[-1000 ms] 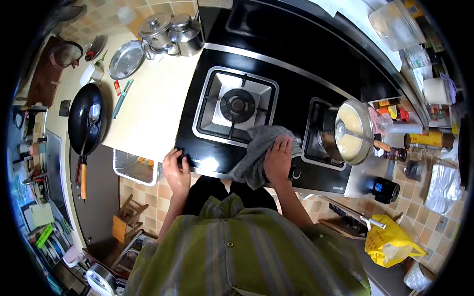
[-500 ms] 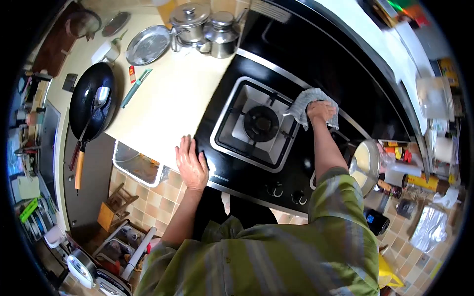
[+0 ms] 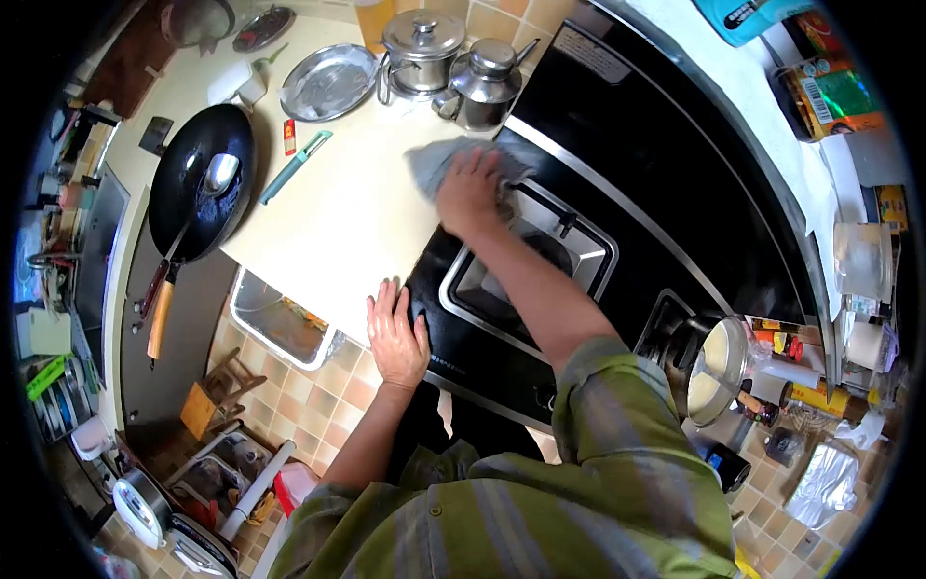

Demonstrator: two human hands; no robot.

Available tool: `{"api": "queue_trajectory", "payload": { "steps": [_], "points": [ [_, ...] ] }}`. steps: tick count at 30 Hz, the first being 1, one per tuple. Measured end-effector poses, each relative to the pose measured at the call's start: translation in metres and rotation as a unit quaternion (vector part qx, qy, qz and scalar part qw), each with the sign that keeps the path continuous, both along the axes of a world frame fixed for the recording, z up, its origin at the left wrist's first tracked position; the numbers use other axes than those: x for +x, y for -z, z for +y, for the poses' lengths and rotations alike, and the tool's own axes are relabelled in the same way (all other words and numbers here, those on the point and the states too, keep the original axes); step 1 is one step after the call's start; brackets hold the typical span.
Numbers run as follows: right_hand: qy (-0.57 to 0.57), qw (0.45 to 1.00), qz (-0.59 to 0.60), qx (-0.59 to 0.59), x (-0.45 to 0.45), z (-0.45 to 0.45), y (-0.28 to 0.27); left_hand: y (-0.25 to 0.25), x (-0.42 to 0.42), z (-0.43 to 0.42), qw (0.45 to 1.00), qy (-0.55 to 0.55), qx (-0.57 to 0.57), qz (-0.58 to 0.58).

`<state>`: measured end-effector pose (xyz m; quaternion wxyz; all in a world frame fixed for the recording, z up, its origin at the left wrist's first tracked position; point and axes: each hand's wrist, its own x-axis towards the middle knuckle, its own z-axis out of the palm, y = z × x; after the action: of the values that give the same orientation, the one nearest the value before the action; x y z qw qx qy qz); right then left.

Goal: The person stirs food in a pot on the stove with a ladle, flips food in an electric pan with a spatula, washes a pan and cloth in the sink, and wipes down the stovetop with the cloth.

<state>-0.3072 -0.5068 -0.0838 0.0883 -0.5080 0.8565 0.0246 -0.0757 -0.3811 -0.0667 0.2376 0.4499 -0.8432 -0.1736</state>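
My right hand presses a grey cloth down at the far left corner of the black gas stove, where it meets the cream countertop. The cloth lies partly over the counter and partly over the stove edge. My right forearm crosses above the burner and hides part of it. My left hand rests with fingers stretched out on the counter's front edge beside the stove, holding nothing.
A lidded steel pot and a steel kettle stand behind the cloth. To the left are a metal plate, a green peeler and a black wok with a spatula. A pan of pale contents sits right.
My right hand has swept the cloth leftward from the stove's back right to its far left corner. My left hand stays on the counter edge. The view has shifted slightly.
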Motion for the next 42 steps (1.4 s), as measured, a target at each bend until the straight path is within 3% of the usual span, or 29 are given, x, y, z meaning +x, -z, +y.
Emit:
{"api": "queue_trajectory", "payload": {
  "steps": [4,7,12,17,19,21,25,29,33,36,39,42],
  "points": [
    [-0.137,0.988,-0.019,-0.074,-0.033,0.022,0.008,0.001,0.001,0.001,1.000,0.007,-0.008,0.003],
    [-0.115,0.987,-0.064,-0.093,-0.114,0.036,0.008,0.005,0.001,0.001,1.000,0.008,-0.016,-0.006],
    [0.023,0.974,-0.161,-0.158,-0.190,0.125,0.000,0.001,-0.001,0.003,0.999,0.016,-0.024,-0.021],
    [0.141,0.949,-0.076,-0.273,-0.211,0.264,0.020,0.001,0.001,0.005,0.999,0.025,-0.034,-0.015],
    [0.170,0.959,0.016,-0.227,-0.202,0.317,0.033,0.002,0.000,0.005,0.999,0.025,-0.043,-0.010],
    [0.166,0.967,0.031,-0.193,-0.168,0.356,0.034,0.002,0.000,0.007,0.999,0.027,-0.047,-0.008],
    [0.153,0.973,0.014,-0.172,-0.035,0.391,0.002,0.000,0.002,0.007,0.999,0.024,-0.044,-0.002],
    [0.135,0.976,-0.094,-0.143,0.057,0.387,-0.012,0.002,0.003,0.007,0.999,0.026,-0.046,0.002],
    [0.122,0.985,-0.037,-0.120,0.030,0.334,-0.037,0.005,0.005,0.007,0.999,0.026,-0.047,-0.001],
    [0.036,0.996,0.053,0.065,0.033,0.318,-0.018,0.005,0.007,0.007,0.998,0.029,-0.047,-0.006],
    [0.021,0.996,-0.018,0.086,0.029,0.315,-0.031,0.006,0.004,0.007,0.999,0.022,-0.047,-0.007],
    [0.045,0.996,0.045,0.060,0.025,0.303,-0.010,0.007,0.007,0.011,0.998,0.030,-0.050,-0.009]
  ]
}}
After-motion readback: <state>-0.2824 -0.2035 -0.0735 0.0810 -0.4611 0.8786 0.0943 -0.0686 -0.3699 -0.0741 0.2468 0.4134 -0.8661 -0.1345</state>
